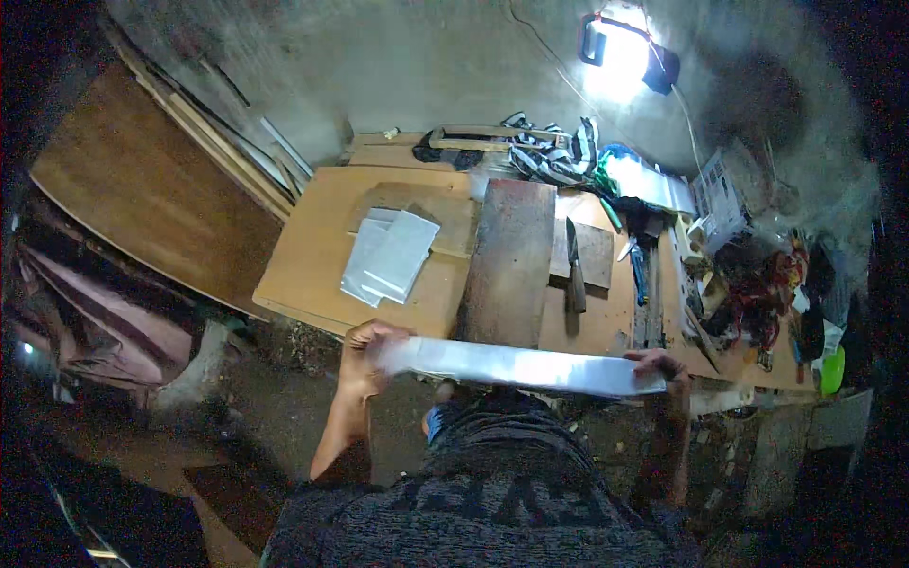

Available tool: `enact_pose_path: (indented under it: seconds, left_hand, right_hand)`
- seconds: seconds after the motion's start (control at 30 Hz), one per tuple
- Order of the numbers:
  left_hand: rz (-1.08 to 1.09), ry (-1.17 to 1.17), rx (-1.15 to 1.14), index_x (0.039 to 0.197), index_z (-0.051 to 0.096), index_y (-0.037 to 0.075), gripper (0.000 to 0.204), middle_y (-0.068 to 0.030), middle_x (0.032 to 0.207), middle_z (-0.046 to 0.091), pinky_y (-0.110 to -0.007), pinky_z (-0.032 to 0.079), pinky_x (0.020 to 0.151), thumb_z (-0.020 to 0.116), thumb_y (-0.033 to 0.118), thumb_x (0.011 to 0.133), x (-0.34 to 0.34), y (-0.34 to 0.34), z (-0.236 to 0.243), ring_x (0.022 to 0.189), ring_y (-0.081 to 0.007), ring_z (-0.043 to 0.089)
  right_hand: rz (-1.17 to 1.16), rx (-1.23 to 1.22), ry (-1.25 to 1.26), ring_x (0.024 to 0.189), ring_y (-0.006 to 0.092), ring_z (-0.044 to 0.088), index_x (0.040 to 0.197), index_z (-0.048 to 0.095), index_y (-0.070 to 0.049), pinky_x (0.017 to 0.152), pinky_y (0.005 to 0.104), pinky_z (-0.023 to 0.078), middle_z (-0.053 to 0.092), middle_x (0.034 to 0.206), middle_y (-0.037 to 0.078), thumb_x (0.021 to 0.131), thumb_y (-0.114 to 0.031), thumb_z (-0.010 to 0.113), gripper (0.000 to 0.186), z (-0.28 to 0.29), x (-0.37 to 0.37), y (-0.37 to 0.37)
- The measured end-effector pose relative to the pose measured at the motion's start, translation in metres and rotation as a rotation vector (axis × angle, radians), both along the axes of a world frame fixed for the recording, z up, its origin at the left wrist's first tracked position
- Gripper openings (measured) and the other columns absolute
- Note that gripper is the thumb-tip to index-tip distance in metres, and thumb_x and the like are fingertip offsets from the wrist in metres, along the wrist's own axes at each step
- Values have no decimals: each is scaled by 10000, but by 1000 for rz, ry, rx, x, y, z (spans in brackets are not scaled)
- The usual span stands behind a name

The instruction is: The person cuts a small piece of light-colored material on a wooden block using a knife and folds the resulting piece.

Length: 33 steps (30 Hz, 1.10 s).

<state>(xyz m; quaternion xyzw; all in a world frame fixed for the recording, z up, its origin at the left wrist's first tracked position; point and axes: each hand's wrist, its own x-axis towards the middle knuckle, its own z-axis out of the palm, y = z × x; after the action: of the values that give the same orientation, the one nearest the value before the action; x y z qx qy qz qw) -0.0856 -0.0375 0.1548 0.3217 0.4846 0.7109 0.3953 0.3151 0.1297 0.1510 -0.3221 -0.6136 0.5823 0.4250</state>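
I hold a long white strip of board [516, 366] level in front of my chest, just before the near edge of the wooden workbench [312, 256]. My left hand [365, 355] grips its left end and my right hand [666, 367] grips its right end. Beyond the strip a dark brown plank [509, 260] lies lengthwise on the bench. A stack of white rectangular pieces [390, 256] rests to the plank's left.
A chisel-like tool [574, 265] lies on a small board right of the plank. Tools, red cord [757, 293] and clutter crowd the bench's right end. Striped cloth [549, 147] lies at the back. A bright work lamp [620, 47] hangs on the wall. Wooden panels [142, 189] lean at left.
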Motion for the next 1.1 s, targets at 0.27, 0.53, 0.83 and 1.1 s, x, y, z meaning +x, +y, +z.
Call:
enact_pose_path:
  seconds: [0.27,0.53,0.83,1.1]
  left_hand:
    - [-212,-148,-73,834,609,31,133,-125,859,663,-352,531,734,684,32,724,28,6,-2,787,-211,642]
    - [-216,-136,-112,834,594,37,186,-135,887,664,-338,519,756,734,79,718,28,10,-7,827,-207,641]
    - [-187,-125,-135,788,620,50,146,-146,879,674,-341,523,714,719,132,719,23,16,-22,793,-201,643]
    - [-181,-101,-133,788,612,59,195,-144,888,669,-345,525,728,747,177,712,19,20,-34,800,-199,641]
  right_hand:
    - [329,-124,174,878,243,608,911,577,-52,774,374,513,620,987,184,706,-459,733,480,-24,13,18]
    - [116,-165,8,826,203,620,876,584,-53,748,344,519,636,995,173,655,-564,745,579,0,-2,10]
    - [184,-45,30,851,244,628,865,592,-35,745,359,516,631,1007,198,662,-629,684,634,5,-1,22]
    - [254,-106,110,950,289,593,887,595,-25,824,404,467,606,1035,242,623,-663,684,696,-14,10,32]
